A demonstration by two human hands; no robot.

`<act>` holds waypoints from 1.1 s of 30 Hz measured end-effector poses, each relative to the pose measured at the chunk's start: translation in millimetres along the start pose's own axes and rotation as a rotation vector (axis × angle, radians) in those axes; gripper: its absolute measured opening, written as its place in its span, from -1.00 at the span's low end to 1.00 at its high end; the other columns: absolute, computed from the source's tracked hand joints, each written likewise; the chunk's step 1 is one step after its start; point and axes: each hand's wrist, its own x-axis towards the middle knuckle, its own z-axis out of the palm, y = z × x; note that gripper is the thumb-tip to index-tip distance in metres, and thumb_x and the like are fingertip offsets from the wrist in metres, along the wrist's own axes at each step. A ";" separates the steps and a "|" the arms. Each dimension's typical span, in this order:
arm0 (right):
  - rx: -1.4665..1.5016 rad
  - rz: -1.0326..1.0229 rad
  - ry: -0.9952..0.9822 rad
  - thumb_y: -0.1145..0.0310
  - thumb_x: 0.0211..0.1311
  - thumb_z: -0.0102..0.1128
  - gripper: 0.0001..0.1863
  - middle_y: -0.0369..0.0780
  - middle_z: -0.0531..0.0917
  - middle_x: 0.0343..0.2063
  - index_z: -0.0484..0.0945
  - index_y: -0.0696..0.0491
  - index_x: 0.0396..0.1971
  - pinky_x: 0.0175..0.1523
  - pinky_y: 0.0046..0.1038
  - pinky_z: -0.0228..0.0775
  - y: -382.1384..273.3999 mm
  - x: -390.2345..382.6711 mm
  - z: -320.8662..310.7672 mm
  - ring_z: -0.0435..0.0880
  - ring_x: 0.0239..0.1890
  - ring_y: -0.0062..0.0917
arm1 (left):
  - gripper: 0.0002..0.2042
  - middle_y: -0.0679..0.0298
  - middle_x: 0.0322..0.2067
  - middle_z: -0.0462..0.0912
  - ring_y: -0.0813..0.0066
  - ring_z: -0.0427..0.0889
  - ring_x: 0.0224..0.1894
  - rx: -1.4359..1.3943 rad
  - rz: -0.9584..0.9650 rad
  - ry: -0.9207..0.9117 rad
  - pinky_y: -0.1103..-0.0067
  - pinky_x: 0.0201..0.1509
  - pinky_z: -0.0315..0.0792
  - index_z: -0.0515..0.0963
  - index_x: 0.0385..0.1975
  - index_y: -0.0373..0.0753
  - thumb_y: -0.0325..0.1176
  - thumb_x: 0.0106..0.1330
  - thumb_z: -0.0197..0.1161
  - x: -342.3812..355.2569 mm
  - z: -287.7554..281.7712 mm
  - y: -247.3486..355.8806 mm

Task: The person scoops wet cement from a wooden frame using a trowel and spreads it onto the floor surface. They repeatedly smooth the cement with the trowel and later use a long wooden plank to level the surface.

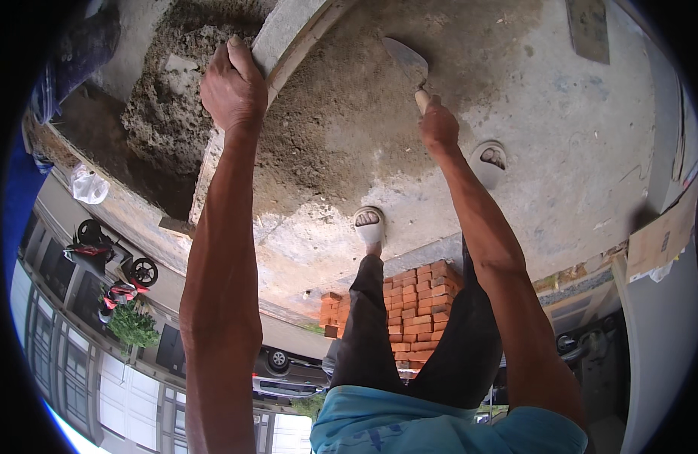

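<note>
Right grip (pixel 440 125): closed around the wooden handle of a trowel (pixel 411 66), its pointed metal blade extending ahead and slightly left of the knuckles, above the damp-stained concrete floor (pixel 583 144). Left grip (pixel 235 85): curled against the upper edge of a long pale board (pixel 292 38); palm side hidden, so cannot tell whether it clasps the edge or only rests on it. Board runs obliquely, ahead-right of the left grip to behind-left of it, under the forearm. Just left of the left grip: a rough mass of grey-brown mortar (pixel 167 94). Between the two grips: a spread of crumbly dark mix (pixel 311 136) on the floor. Behind the right grip, toward the body: two pale open-toed slippers (pixel 369 218), worn, one on either side of it. Well ahead-right of the right grip: a flat grey plate (pixel 589 32). Behind-left of the left grip: a white plastic bag (pixel 89 184). Further behind the grips: a stack of orange-red bricks (pixel 418 310), seen between the trousered legs. Farthest, behind-left: red-and-black motorbikes (pixel 111 261) and a parked car (pixel 288 378).
</note>
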 end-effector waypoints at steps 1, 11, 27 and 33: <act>-0.020 -0.033 0.047 0.37 0.13 0.26 -0.65 -0.01 0.69 -0.35 0.37 0.10 -0.12 -0.09 -0.16 0.54 1.6 -0.5 -5.8 0.70 -0.26 -0.11 | -0.48 -0.04 -0.51 0.57 -0.19 0.54 -0.38 -0.001 0.006 0.001 0.10 -0.30 0.37 0.52 -0.52 -0.23 0.06 0.41 -0.22 0.7 -1.3 0.0; -0.109 -0.055 0.050 0.41 0.20 0.16 -0.73 -0.03 0.70 -0.36 0.38 0.10 -0.12 -0.17 -0.20 0.58 10.6 8.7 0.2 0.73 -0.24 -0.17 | -0.50 -0.03 -0.54 0.56 -0.17 0.54 -0.42 -0.019 0.039 0.001 0.10 -0.33 0.36 0.52 -0.53 -0.22 0.03 0.42 -0.22 -0.1 -3.2 7.6; -0.249 -0.316 -0.185 0.34 0.19 0.18 -0.77 -0.08 0.69 -0.40 0.45 0.06 -0.18 -0.26 -0.21 0.58 12.9 -46.7 32.8 0.73 -0.29 -0.23 | -0.47 -0.01 -0.55 0.56 -0.14 0.54 -0.41 0.005 -0.026 -0.011 0.12 -0.30 0.36 0.51 -0.53 -0.22 0.07 0.41 -0.24 -1.3 -3.6 0.5; 0.135 -0.104 0.002 0.24 0.07 0.20 -0.70 -0.04 0.66 -0.49 0.43 0.10 -0.27 -0.29 -0.14 0.54 19.6 -26.8 22.5 0.71 -0.36 -0.13 | -0.47 0.08 -0.60 0.56 -0.08 0.53 -0.46 0.034 0.052 0.037 0.18 -0.31 0.35 0.50 -0.55 -0.21 0.05 0.42 -0.26 1.3 0.8 -1.1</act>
